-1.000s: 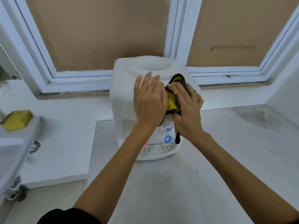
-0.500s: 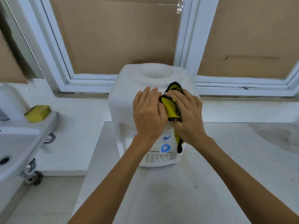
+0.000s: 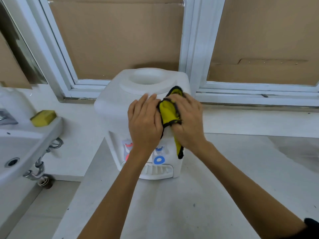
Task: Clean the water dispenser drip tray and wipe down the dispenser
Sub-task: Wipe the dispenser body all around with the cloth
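A white tabletop water dispenser (image 3: pixel 112 107) stands on a pale counter, with its round bottle well on top. Its slotted drip tray (image 3: pixel 158 169) sits in place at the bottom front, under the red and blue taps. My left hand (image 3: pixel 144 125) lies flat on the dispenser's top front edge with its fingers straight. My right hand (image 3: pixel 187 121) holds a yellow cloth with a dark edge (image 3: pixel 168 112) against the top right front corner. One end of the cloth hangs down the front.
A white wash basin (image 3: pixel 25 149) juts in from the left, with a yellow sponge (image 3: pixel 43 117) on its rim and pipes beneath. White window frames backed with brown cardboard (image 3: pixel 120 40) rise behind the dispenser. The counter (image 3: pixel 207 195) stretches right and toward me.
Both hands stay on the dispenser's top front, and the cloth has shifted slightly under my right hand. The view has tilted up and turned left, so the basin and sponge show more.
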